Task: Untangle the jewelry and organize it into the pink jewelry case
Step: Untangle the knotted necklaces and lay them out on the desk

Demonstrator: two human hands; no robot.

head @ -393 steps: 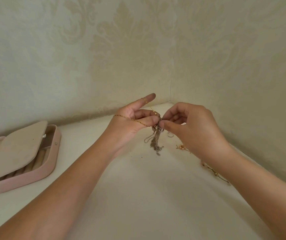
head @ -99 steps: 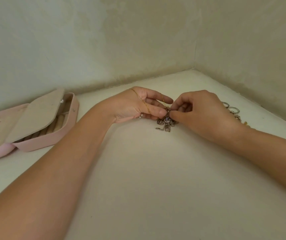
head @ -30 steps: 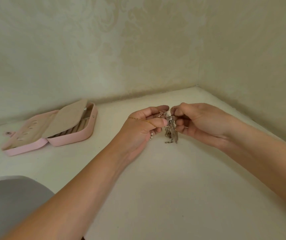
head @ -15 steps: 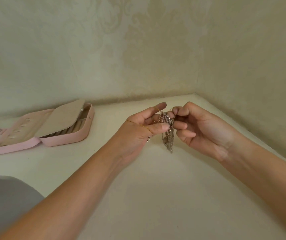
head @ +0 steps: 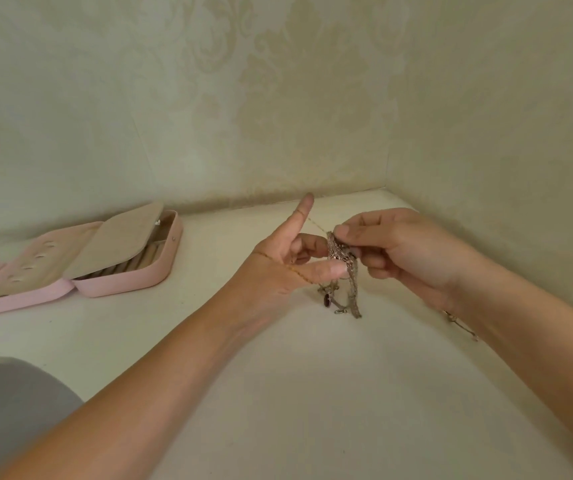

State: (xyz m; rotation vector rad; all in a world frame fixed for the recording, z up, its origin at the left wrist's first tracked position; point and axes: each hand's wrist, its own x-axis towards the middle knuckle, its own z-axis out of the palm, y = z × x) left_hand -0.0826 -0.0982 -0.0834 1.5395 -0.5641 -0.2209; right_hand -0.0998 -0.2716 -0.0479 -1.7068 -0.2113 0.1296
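1. The pink jewelry case (head: 122,287) lies open on the tabletop (head: 313,393) at the left, near the wall and well apart from both hands. Its beige flap (head: 115,244) partly covers the padded rolls inside.
2. Patterned walls (head: 278,98) meet in a corner behind the hands. A grey shape (head: 8,410) fills the lower left edge.
3. A loose piece of jewelry (head: 462,327) lies on the tabletop, partly hidden by the right forearm.
4. The tangled jewelry (head: 342,268) hangs between the two hands, its lower ends close to the tabletop.
5. The left hand (head: 278,268) points its forefinger up, with a thin gold chain (head: 316,225) looped round it. Its thumb and curled fingers pinch the tangle.
6. The right hand (head: 406,254), fingers curled, pinches the top of the tangle.
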